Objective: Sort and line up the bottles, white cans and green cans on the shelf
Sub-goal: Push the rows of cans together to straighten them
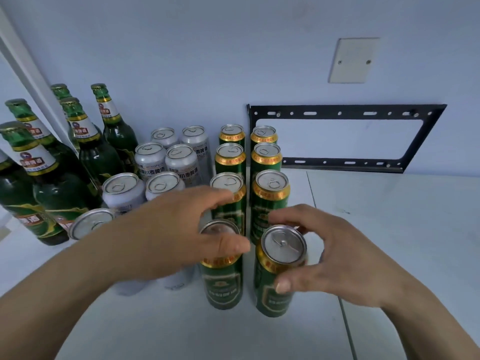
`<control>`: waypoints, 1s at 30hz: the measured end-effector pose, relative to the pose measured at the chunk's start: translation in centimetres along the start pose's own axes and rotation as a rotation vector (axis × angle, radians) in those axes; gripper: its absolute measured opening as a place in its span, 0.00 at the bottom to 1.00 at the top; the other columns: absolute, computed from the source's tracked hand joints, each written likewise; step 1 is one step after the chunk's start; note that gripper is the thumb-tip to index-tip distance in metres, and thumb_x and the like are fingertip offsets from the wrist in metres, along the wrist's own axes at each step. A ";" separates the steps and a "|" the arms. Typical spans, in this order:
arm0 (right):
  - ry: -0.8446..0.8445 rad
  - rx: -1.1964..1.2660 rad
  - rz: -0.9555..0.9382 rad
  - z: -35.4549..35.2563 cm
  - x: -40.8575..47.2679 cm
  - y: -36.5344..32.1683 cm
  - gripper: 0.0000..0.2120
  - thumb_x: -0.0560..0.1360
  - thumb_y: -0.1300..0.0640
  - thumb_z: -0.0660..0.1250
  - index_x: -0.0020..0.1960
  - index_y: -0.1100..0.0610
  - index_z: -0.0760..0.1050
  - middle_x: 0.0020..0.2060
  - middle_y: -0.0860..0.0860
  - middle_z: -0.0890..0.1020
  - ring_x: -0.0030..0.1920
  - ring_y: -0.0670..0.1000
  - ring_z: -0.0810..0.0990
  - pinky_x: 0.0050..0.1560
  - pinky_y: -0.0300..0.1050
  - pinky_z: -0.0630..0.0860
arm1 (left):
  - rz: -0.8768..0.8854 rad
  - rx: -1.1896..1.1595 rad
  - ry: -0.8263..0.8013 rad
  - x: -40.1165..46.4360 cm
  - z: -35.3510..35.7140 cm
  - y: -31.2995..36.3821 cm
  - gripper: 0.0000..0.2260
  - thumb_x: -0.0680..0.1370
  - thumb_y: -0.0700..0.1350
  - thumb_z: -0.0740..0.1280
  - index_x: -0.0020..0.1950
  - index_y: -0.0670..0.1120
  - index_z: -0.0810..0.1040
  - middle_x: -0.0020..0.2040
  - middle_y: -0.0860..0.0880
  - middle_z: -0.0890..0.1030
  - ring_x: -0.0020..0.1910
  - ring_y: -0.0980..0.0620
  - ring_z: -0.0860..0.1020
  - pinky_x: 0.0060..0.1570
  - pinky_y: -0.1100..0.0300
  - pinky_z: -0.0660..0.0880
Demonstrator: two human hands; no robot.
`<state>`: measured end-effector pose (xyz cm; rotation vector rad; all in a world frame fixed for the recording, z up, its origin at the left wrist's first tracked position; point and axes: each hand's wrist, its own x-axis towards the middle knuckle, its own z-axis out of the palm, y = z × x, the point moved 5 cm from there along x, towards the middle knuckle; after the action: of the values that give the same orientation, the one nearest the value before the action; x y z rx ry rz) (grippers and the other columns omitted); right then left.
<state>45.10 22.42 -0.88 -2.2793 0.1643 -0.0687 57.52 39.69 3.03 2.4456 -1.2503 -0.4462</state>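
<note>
Head view gives you a pale wall with a black slotted bracket and a blank cover plate, above the white shelf. At far left, green glass bottles stand grouped; the leftmost one is cut off by the frame edge. White cans stand in two columns beside them, the nearest ones mostly hidden under your left forearm. Green cans form two columns farther right. Your left hand reaches over the front-left green can, fingers loosely spread, thumb across its rim; whether it grips, you cannot tell. Your right hand curls fingers and thumb around the front-right green can.
</note>
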 end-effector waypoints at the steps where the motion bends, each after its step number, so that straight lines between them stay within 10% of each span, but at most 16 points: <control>1: -0.003 -0.015 0.005 0.5 -0.1 0.2 0.40 0.51 0.29 0.75 0.61 0.33 0.70 0.57 0.28 0.74 0.59 0.32 0.72 0.56 0.35 0.71 | -0.011 0.023 -0.012 -0.4 0.8 0.0 0.38 0.59 0.80 0.56 0.67 0.71 0.63 0.54 0.78 0.67 0.53 0.76 0.69 0.49 0.73 0.66; 7: 0.105 -0.028 0.037 1.2 0.1 0.5 0.31 0.59 0.36 0.78 0.56 0.31 0.65 0.53 0.29 0.74 0.55 0.29 0.70 0.47 0.27 0.70 | -0.041 0.030 0.119 -1.0 2.3 0.1 0.33 0.63 0.73 0.56 0.64 0.61 0.72 0.54 0.65 0.74 0.50 0.69 0.72 0.46 0.76 0.66; 16: 0.212 0.277 0.237 6.9 -2.7 5.8 0.58 0.53 0.37 0.82 0.73 0.36 0.51 0.64 0.29 0.69 0.67 0.40 0.70 0.68 0.47 0.71 | 0.030 -0.763 0.489 -0.9 8.6 -2.7 0.38 0.60 0.65 0.71 0.66 0.69 0.58 0.56 0.78 0.73 0.58 0.75 0.72 0.52 0.78 0.69; 23: 0.424 0.132 0.415 11.4 -3.5 6.8 0.30 0.65 0.43 0.78 0.59 0.39 0.63 0.43 0.31 0.73 0.43 0.35 0.74 0.39 0.26 0.67 | 0.027 -0.914 0.604 0.2 11.0 -3.9 0.31 0.57 0.61 0.76 0.58 0.65 0.70 0.53 0.62 0.81 0.54 0.61 0.80 0.56 0.56 0.78; 30: 0.516 0.026 0.445 12.2 -4.6 6.7 0.30 0.65 0.42 0.78 0.60 0.47 0.68 0.46 0.39 0.76 0.46 0.44 0.76 0.44 0.38 0.70 | 0.125 -0.970 0.619 -0.3 11.0 -4.2 0.24 0.63 0.55 0.77 0.55 0.62 0.73 0.53 0.55 0.82 0.54 0.53 0.81 0.57 0.47 0.78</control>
<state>41.20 27.83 -13.90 -2.1037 0.9253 -0.4202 55.60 40.39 -8.57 1.4839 -0.6642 -0.1594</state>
